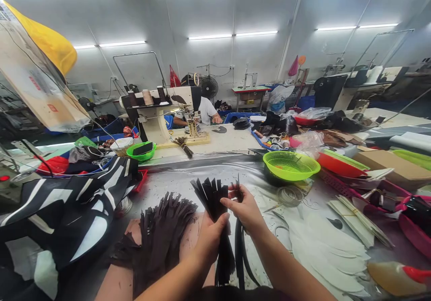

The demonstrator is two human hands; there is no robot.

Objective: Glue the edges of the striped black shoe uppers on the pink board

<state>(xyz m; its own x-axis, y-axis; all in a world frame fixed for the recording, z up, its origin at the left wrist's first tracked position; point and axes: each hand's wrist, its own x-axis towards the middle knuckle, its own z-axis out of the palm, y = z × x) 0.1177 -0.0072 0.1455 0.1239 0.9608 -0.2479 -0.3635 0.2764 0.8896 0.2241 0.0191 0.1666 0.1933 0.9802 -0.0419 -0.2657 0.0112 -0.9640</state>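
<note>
Near the middle of the head view, my left hand (213, 236) is wrapped round a bundle of black strips (215, 202), whose tops fan out above it and whose ends hang below. My right hand (244, 209) is closed on a few more black strips (240, 251), its thumb touching the side of the bundle. These strips hang down toward the table edge, one curving to the right. A large pile of dark strips (161, 238) lies left of my left hand.
A green basket (291, 165) stands beyond my hands to the right, with white pieces (326, 247) nearer. Black sheets with cut-outs (70, 202) lie at left. Behind are a sewing machine (158, 126) and a person (206, 111) seated across the table.
</note>
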